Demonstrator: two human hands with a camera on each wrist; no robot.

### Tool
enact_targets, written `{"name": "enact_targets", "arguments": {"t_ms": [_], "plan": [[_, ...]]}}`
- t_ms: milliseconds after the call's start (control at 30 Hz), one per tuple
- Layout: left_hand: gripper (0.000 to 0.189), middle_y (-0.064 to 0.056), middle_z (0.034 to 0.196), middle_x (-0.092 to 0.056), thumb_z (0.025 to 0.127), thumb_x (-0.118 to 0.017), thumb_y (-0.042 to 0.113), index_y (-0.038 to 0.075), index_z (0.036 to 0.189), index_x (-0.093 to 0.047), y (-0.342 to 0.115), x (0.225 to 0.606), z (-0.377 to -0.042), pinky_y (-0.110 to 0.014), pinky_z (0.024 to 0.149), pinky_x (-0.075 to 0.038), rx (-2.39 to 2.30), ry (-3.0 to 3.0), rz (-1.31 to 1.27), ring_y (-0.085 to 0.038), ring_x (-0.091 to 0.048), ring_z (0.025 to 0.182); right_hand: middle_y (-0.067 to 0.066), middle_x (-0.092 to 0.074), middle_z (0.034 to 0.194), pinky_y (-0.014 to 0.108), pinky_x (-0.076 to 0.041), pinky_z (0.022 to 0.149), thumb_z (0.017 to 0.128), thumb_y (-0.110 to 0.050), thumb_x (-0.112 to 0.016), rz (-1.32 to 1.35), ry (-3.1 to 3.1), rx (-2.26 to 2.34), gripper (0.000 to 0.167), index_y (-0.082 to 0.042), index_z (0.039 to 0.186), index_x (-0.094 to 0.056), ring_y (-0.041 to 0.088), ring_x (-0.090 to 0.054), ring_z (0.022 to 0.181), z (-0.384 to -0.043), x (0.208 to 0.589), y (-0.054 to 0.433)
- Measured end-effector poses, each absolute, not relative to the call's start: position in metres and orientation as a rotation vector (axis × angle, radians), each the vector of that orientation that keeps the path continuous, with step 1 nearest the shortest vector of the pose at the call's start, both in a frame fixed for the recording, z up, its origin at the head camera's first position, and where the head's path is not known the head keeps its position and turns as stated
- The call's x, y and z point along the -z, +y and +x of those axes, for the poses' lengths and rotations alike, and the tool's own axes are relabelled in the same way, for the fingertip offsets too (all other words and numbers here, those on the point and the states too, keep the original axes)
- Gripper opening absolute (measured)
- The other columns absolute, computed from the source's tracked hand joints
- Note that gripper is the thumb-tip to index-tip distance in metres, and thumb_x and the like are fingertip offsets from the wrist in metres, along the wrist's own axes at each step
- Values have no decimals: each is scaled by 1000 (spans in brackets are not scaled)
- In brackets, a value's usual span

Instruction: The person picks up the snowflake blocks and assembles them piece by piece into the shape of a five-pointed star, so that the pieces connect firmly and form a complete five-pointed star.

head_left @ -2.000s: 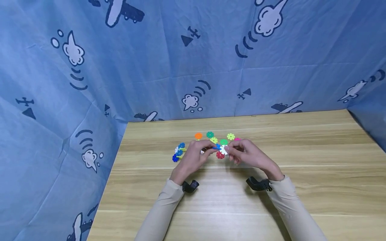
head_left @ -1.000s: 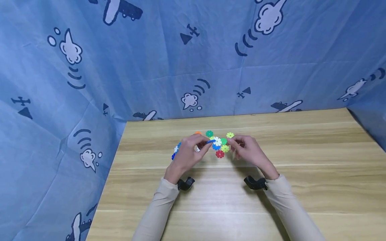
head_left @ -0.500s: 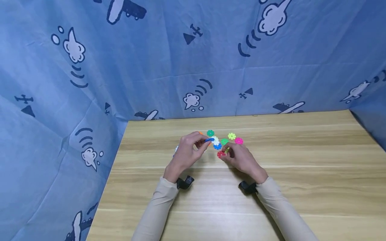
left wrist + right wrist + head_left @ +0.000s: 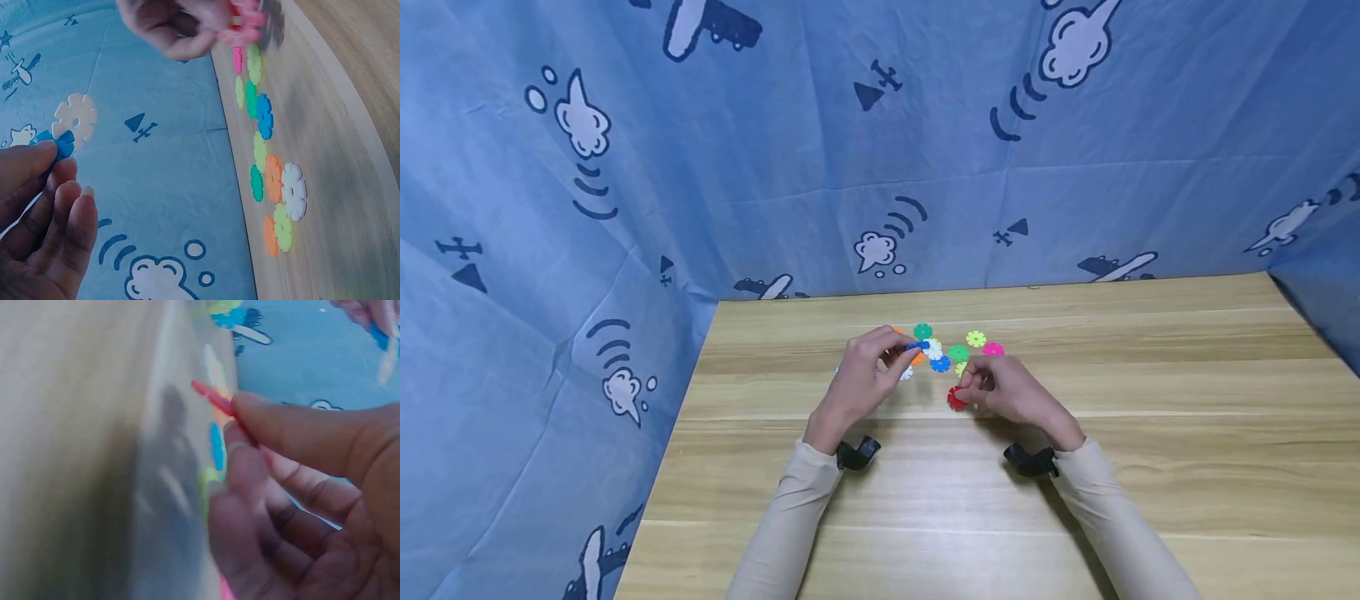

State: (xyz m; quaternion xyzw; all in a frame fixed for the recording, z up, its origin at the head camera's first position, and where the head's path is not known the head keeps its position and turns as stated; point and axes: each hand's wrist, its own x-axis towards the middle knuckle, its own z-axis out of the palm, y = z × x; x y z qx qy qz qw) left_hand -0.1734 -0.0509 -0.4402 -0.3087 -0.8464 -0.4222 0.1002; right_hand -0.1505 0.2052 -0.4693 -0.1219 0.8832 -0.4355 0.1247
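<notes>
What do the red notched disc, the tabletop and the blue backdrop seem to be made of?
Red disc: probably smooth plastic; even color, thin notched edge. Tabletop: wood or wood-look laminate with a slight sheen; grain streaks and pale glare. Blue backdrop: likely matte printed fabric; soft creases and folds.

Near the frame's centre, the red disc (image 4: 956, 399) and pink disc (image 4: 993, 349) are looking like smooth plastic. Below, the table (image 4: 955, 517) is showing wood grain with a soft sheen; above, the backdrop (image 4: 775, 167) is hanging as matt, creased cloth.

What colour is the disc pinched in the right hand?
The disc is red, clearest in the head view.
</notes>
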Motion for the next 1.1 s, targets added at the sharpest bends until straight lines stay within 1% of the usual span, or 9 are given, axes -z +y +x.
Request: {"name": "enact_targets", "arguments": {"t_ms": [133,233,333,467,600,667,800,933,1100], "plan": [[12,0,93,-76,97,-76,17,9,104,-80,-51,440,-174,-20,69,-59,1242,-2509,-921,-8,-63,76,16,-72,89,30,-58,59,91,-6,-80,-279,2560,1383,15,-1,104,-75,22,-65,70,-149,455,210],[11,0,93,-76,97,-76,17,9,103,-80,-50,440,-174,-23,70,-60,1233,-2512,-929,-8,-64,76,19,-73,89,36,-61,60,94,-14,-78,-215,2551,1462,16,-2,104,-77,27,-68,68,-147,443,212],[10,0,92,-77,95,-77,17,9,102,-80,-49,441,-174,-22,70,-60,1231,-2501,-957,-7,-64,76,14,-72,85,38,-62,60,99,-21,-74,-198,2513,1552,20,-1,101,-74,25,-67,67,-145,434,213],[8,-1,90,-77,95,-78,14,8,99,-80,-46,442,-173,-16,72,-58,1248,-2462,-1032,-8,-67,75,4,-67,80,38,-62,60,103,-27,-67,-229,2462,1644,27,-1,99,-71,18,-64,66,-143,429,209],[6,-2,89,-78,94,-78,11,7,98,-79,-43,442,-171,-13,73,-58,1261,-2440,-1080,-8,-69,76,8,-67,80,37,-60,58,105,-27,-65,-266,2450,1676,29,1,97,-70,14,-62,64,-141,428,202],[6,-2,90,-78,94,-78,11,7,98,-79,-42,442,-170,-13,74,-58,1260,-2440,-1087,-8,-70,76,8,-67,80,36,-60,58,105,-26,-65,-278,2452,1684,29,2,97,-70,12,-61,63,-140,428,200],[7,-2,90,-79,95,-78,13,7,98,-80,-40,442,-169,-13,75,-58,1246,-2441,-1093,-8,-71,77,6,-65,80,35,-59,57,106,-24,-64,-306,2466,1674,29,3,97,-70,12,-60,62,-139,428,199],[6,-2,90,-79,94,-78,10,7,98,-80,-40,442,-169,-14,75,-58,1246,-2446,-1091,-9,-72,77,12,-64,79,34,-58,57,105,-23,-64,-337,2478,1640,29,3,95,-69,12,-60,63,-139,428,200],[7,-1,92,-79,94,-78,12,8,100,-80,-41,442,-169,-14,74,-58,1244,-2457,-1071,-9,-71,79,14,-63,79,29,-54,54,105,-24,-65,-355,2464,1614,31,6,96,-68,11,-59,63,-139,427,201]]}}
